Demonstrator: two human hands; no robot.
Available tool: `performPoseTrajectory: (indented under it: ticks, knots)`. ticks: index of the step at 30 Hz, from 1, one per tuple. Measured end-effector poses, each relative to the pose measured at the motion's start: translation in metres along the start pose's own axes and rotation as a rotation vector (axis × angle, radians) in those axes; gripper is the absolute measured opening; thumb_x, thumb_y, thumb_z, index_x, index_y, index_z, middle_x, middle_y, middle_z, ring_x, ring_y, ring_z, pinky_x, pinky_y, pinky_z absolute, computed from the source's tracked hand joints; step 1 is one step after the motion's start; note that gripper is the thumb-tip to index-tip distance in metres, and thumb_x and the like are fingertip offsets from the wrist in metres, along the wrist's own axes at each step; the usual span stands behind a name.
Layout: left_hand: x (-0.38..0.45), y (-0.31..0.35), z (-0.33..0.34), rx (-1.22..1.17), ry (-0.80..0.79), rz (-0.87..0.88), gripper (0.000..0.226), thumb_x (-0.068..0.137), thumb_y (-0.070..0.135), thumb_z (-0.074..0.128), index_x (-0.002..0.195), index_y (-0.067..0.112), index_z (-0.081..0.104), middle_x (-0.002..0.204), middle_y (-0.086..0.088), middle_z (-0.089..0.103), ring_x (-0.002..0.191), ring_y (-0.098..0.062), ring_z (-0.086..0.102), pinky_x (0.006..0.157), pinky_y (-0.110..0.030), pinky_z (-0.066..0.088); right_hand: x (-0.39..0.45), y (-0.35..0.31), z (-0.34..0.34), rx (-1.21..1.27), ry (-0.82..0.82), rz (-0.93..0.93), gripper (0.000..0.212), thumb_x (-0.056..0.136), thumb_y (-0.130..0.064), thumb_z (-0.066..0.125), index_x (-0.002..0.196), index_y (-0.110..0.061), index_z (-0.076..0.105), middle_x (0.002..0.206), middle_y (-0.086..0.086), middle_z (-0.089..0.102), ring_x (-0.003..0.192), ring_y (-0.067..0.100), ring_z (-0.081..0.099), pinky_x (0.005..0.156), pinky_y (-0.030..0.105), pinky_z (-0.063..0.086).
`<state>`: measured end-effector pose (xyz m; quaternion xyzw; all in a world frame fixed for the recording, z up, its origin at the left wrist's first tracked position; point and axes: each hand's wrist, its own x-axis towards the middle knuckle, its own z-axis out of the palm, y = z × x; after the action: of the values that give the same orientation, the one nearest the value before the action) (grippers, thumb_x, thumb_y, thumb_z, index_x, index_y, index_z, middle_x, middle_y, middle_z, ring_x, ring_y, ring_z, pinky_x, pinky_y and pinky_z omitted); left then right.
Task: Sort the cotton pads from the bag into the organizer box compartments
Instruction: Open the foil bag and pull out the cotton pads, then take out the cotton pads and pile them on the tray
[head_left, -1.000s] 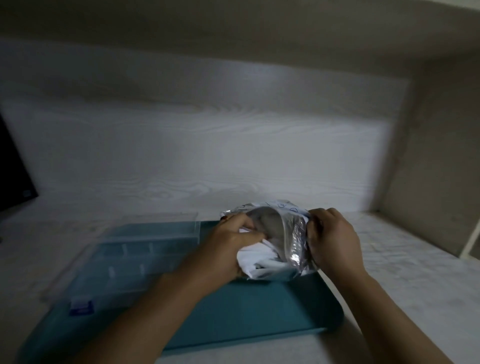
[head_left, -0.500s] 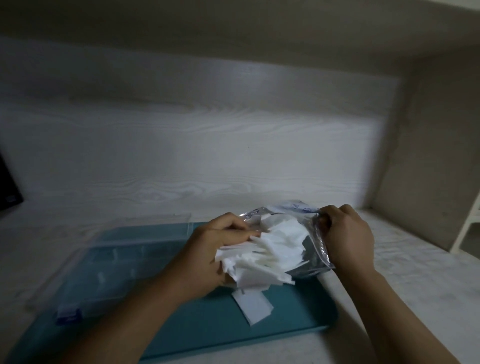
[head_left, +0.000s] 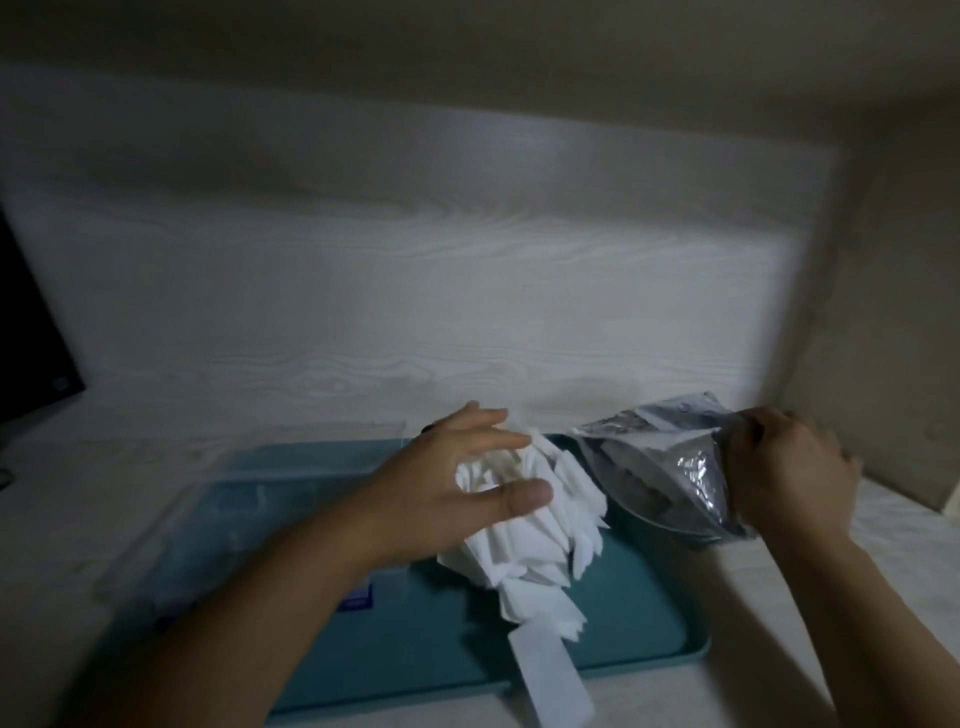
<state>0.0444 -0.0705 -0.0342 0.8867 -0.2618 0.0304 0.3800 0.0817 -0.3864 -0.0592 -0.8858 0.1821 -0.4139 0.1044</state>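
Hands: two. Left hand (head_left: 457, 486) spread, fingers and thumb loosely around top of cotton pads (head_left: 530, 525), contact unclear from blur. Right hand (head_left: 789, 467) pinching edge of bag (head_left: 670, 457).

Bag: one, shiny clear plastic, held tilted above right end of tray (head_left: 623, 623), more pads dimly visible inside.

Cotton pads: one loose heap on tray, count impossible; one single pad (head_left: 550, 675) apart, overhanging tray's near rim.

Organizer box (head_left: 249, 519): one, clear, on tray's left; compartments blurred, partly hidden by left forearm.

Tray: one, teal, on bench (head_left: 857, 597).
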Motion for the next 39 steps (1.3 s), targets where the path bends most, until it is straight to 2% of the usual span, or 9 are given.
performPoseTrajectory:
  ticks: [7, 10, 14, 17, 20, 25, 29, 33, 39]
  knots:
    - [0.000, -0.010, 0.034, 0.754, -0.120, -0.086, 0.083, 0.088, 0.075, 0.040, 0.154, 0.029, 0.022, 0.162, 0.003, 0.021, 0.150, -0.020, 0.013, 0.122, -0.043, 0.010, -0.013, -0.033, -0.016, 0.348, 0.029, -0.161, 0.048, 0.083, -0.032, 0.034, 0.101, -0.010, 0.073, 0.100, 0.014, 0.069, 0.092, 0.036, 0.060, 0.079, 0.039, 0.044]
    - [0.006, -0.017, 0.034, 0.812, -0.023, -0.129, 0.081, 0.092, 0.071, 0.036, 0.156, 0.029, 0.013, 0.164, 0.002, 0.015, 0.152, -0.023, 0.003, 0.122, -0.046, 0.003, -0.041, -0.069, -0.021, 0.553, -0.272, -0.394, 0.042, 0.088, -0.037, 0.045, 0.120, -0.019, 0.066, 0.115, 0.000, 0.062, 0.100, 0.018, 0.058, 0.085, 0.026, 0.040]
    - [0.003, -0.023, 0.024, 0.727, -0.049, -0.186, 0.076, 0.095, 0.067, 0.033, 0.157, 0.032, 0.005, 0.166, 0.004, 0.009, 0.153, -0.020, -0.004, 0.123, -0.045, 0.004, -0.077, -0.093, -0.013, 0.379, -0.701, -0.714, 0.063, 0.094, -0.058, 0.044, 0.150, -0.034, 0.029, 0.153, -0.009, 0.032, 0.131, 0.013, 0.042, 0.110, 0.027, 0.033]
    - [-0.005, -0.008, 0.009, 0.723, -0.020, -0.198, 0.074, 0.096, 0.061, 0.039, 0.157, 0.033, 0.008, 0.166, 0.002, 0.006, 0.153, -0.021, -0.005, 0.123, -0.042, 0.004, -0.082, -0.092, -0.004, 0.348, -0.744, -0.728, 0.067, 0.094, -0.057, 0.047, 0.153, -0.036, 0.022, 0.158, -0.012, 0.022, 0.140, 0.012, 0.031, 0.115, 0.024, 0.024]
    - [-0.028, 0.017, 0.011, 0.618, 0.160, 0.005, 0.055, 0.095, 0.063, 0.036, 0.145, 0.041, 0.033, 0.151, 0.011, 0.031, 0.143, -0.013, 0.021, 0.115, -0.033, 0.021, -0.074, -0.090, -0.003, 0.465, -0.730, -0.750, 0.057, 0.090, -0.044, 0.052, 0.145, -0.031, 0.043, 0.148, -0.008, 0.041, 0.131, 0.012, 0.044, 0.110, 0.024, 0.034]
    - [-0.072, 0.027, 0.054, 0.687, -0.180, 0.281, 0.040, 0.087, 0.064, 0.043, 0.115, 0.043, 0.061, 0.110, 0.017, 0.054, 0.100, -0.001, 0.053, 0.082, -0.021, 0.042, -0.067, -0.088, -0.010, 0.584, -0.589, -0.656, 0.049, 0.075, -0.046, 0.047, 0.113, -0.024, 0.068, 0.106, -0.008, 0.061, 0.097, 0.006, 0.058, 0.085, 0.025, 0.048]
    - [-0.071, 0.007, 0.058, 0.426, -0.105, 0.175, 0.046, 0.092, 0.060, 0.051, 0.134, 0.041, 0.050, 0.129, 0.020, 0.044, 0.118, -0.002, 0.037, 0.103, -0.025, 0.031, -0.069, -0.088, -0.014, 0.514, -0.620, -0.698, 0.043, 0.074, -0.036, 0.056, 0.115, -0.027, 0.067, 0.108, -0.005, 0.057, 0.099, 0.008, 0.054, 0.087, 0.025, 0.046]
    - [-0.074, 0.012, 0.050, 0.156, 0.056, 0.013, 0.042, 0.089, 0.054, 0.062, 0.129, 0.042, 0.056, 0.125, 0.030, 0.049, 0.112, 0.007, 0.045, 0.102, -0.025, 0.041, -0.065, -0.088, -0.019, 0.486, -0.642, -0.727, 0.037, 0.070, -0.041, 0.052, 0.100, -0.029, 0.071, 0.100, -0.010, 0.057, 0.092, 0.008, 0.056, 0.083, 0.029, 0.049]
    - [-0.075, -0.001, 0.047, 0.548, 0.145, 0.080, 0.048, 0.100, 0.054, 0.038, 0.144, 0.035, 0.042, 0.149, 0.018, 0.035, 0.135, -0.006, 0.027, 0.114, -0.029, 0.025, -0.069, -0.094, -0.030, 0.381, -0.692, -0.799, 0.022, 0.070, -0.033, 0.055, 0.086, -0.029, 0.070, 0.087, -0.012, 0.057, 0.080, 0.008, 0.055, 0.071, 0.031, 0.050]
